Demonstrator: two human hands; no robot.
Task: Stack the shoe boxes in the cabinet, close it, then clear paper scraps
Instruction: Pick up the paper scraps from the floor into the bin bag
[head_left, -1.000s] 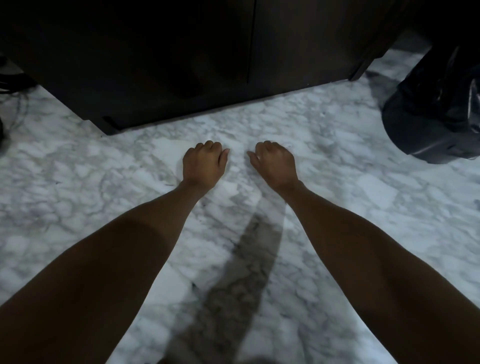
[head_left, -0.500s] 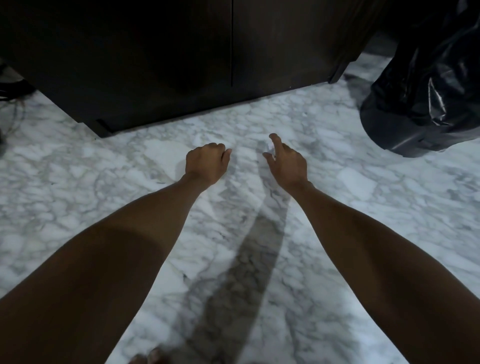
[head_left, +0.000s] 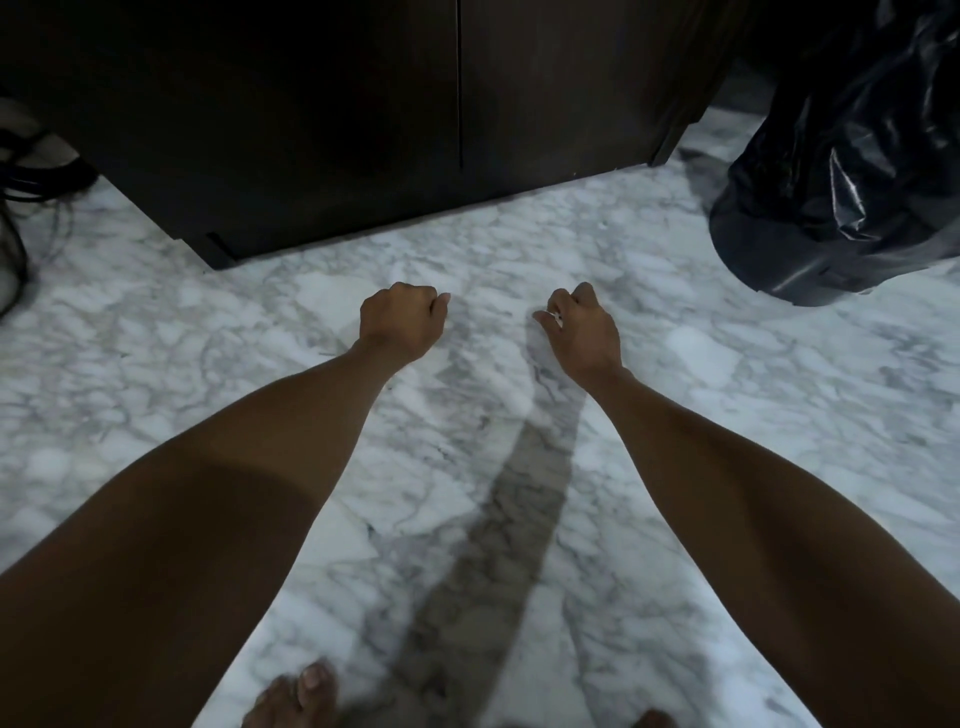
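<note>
Cabinet (head_left: 457, 104) doors at the top are sitting closed, so we are clearing scraps. Left hand (head_left: 402, 322) is clenching, contents hidden; right hand (head_left: 584, 332) is pinching a pale scrap (head_left: 557, 318).

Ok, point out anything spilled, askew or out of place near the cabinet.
Nothing stands out. The cabinet doors are closed and flush, the marble floor shows no spill, and the black bag sits upright at right. A small white bit shows at the right hand; unclear what.

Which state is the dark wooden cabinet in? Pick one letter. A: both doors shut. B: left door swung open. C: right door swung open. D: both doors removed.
A: the dark wooden cabinet shows two flush door fronts meeting at one thin vertical seam, with no door standing out over the white marble floor.
</note>
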